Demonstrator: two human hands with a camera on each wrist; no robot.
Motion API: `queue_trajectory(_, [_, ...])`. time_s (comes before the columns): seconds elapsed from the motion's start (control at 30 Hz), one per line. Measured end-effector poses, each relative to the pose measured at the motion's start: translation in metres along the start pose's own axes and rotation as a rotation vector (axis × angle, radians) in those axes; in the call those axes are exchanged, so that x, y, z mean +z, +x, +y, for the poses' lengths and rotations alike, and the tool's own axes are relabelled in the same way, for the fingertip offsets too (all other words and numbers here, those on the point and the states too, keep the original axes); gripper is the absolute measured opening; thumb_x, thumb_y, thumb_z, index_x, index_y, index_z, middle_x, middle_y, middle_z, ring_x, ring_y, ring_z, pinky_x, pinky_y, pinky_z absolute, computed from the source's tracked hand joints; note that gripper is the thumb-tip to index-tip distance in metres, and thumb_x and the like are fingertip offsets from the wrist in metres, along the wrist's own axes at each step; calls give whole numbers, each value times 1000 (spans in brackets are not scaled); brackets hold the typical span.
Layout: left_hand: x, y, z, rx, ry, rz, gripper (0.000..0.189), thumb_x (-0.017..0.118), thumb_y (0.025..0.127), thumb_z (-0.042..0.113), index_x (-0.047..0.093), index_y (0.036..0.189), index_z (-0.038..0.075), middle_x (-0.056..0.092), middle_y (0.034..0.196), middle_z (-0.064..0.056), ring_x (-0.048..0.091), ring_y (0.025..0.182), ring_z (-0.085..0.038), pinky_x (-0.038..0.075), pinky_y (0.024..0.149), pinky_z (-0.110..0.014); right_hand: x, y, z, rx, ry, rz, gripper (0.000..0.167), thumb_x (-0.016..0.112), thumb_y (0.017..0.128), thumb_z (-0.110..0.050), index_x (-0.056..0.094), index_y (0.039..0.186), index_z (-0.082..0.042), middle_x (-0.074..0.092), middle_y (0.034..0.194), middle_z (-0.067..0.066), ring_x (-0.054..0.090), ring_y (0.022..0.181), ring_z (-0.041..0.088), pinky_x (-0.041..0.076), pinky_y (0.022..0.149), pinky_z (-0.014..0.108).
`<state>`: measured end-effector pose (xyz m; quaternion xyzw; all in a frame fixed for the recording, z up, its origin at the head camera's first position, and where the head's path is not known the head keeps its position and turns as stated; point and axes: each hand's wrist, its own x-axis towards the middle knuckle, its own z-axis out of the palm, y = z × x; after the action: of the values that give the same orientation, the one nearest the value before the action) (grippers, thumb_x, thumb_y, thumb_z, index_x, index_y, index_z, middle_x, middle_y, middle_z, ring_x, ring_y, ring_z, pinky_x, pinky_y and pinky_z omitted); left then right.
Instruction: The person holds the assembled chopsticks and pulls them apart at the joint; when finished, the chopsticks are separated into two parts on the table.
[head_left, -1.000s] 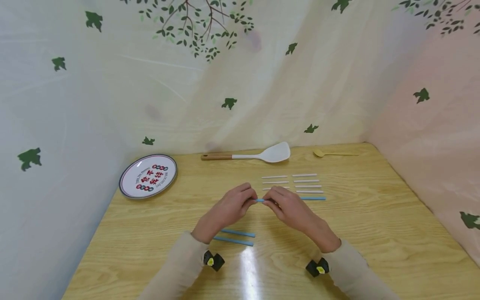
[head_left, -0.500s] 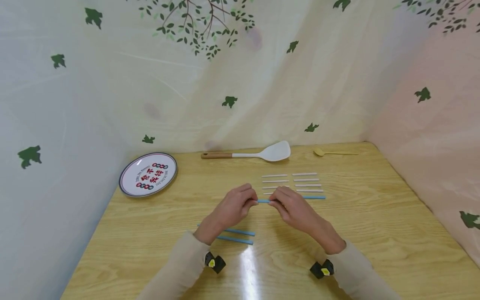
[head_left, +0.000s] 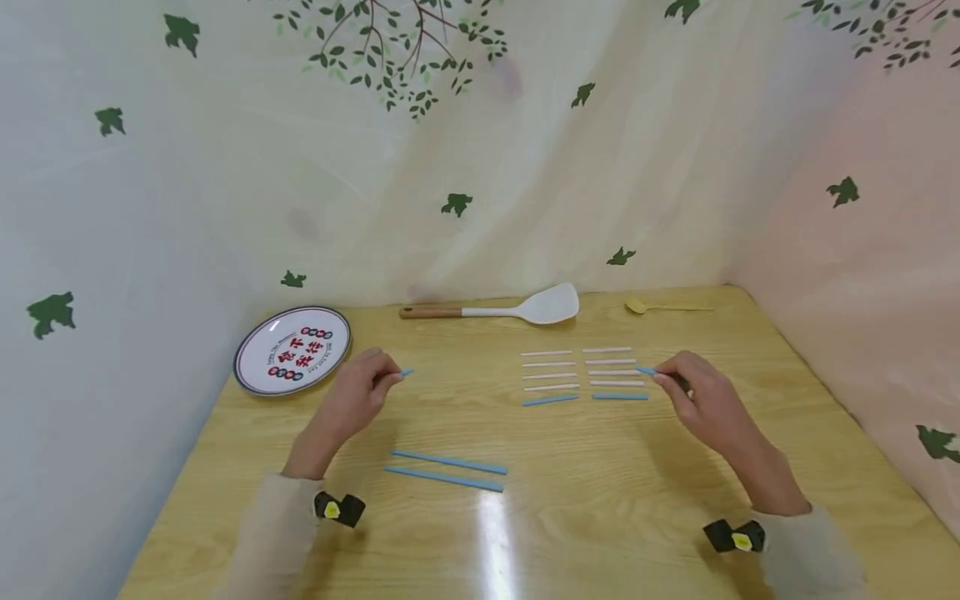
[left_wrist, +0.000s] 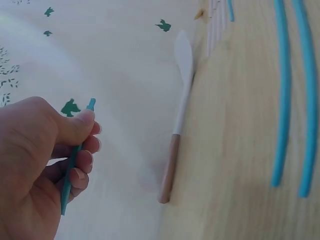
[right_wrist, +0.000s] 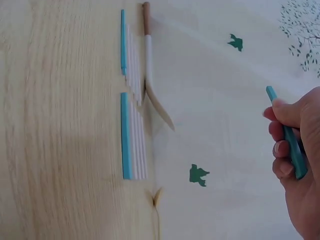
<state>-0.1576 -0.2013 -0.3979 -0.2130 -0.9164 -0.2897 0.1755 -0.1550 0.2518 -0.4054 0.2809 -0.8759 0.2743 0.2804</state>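
Note:
My left hand (head_left: 351, 398) pinches one half of a blue chopstick (left_wrist: 69, 175), raised above the table near the plate. Out to the right, my right hand (head_left: 703, 402) grips the other half of the blue chopstick (right_wrist: 297, 161), also off the table. Two long blue chopsticks (head_left: 448, 462) lie side by side between the forearms. Farther back are two columns of short pieces: thin white halves (head_left: 550, 365) on the left, thicker white halves (head_left: 611, 362) on the right. Below them lie a thin blue half (head_left: 551, 401) and a thicker blue half (head_left: 620, 397).
A round plate with red characters (head_left: 292, 350) stands at the back left. Along the back edge lie a white spatula with a wooden handle (head_left: 491, 312) and a yellow spoon (head_left: 670, 307). Cloth curtains (head_left: 525, 192) close off the back and both sides.
Both hands met at the middle on one blue chopstick. It has come apart, and the hands have moved wide to left and right, each with a half. The short pieces are now uncovered.

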Motion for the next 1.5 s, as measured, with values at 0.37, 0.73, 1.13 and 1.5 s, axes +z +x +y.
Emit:
queue_trajectory(0.37, [21,6,4,-20,-1,-103,4,63,92,9,65,92,6,54,83,-2,46,70,-10,43,62,-26,3,-24,22,79,9,-55,17,71,79,6,70,92,-5,57,86,-2,46,75,0,40,61,9])
queue_trajectory(0.73, [108,25,58,87,-34,-208,14,57,93,1,66,103,3,52,91,-5,50,80,-15,48,74,-30,25,-33,38,175,117,-330,16,65,88,-2,71,100,-10,64,93,-1,58,80,8,50,64,25])
queue_trajectory(1.13, [174,39,110,25,85,-234,14,56,92,1,65,99,9,53,92,-3,51,84,-18,47,78,-26,43,-26,45,287,127,-420,8,69,86,-7,71,93,-12,68,93,2,60,84,13,50,71,28])
queue_trajectory(1.5, [194,41,119,9,162,-169,14,61,86,2,67,93,12,56,90,-1,53,82,-18,46,76,-25,53,-25,45,286,98,-436,6,69,86,-8,71,91,-12,65,92,0,59,85,14,50,74,30])
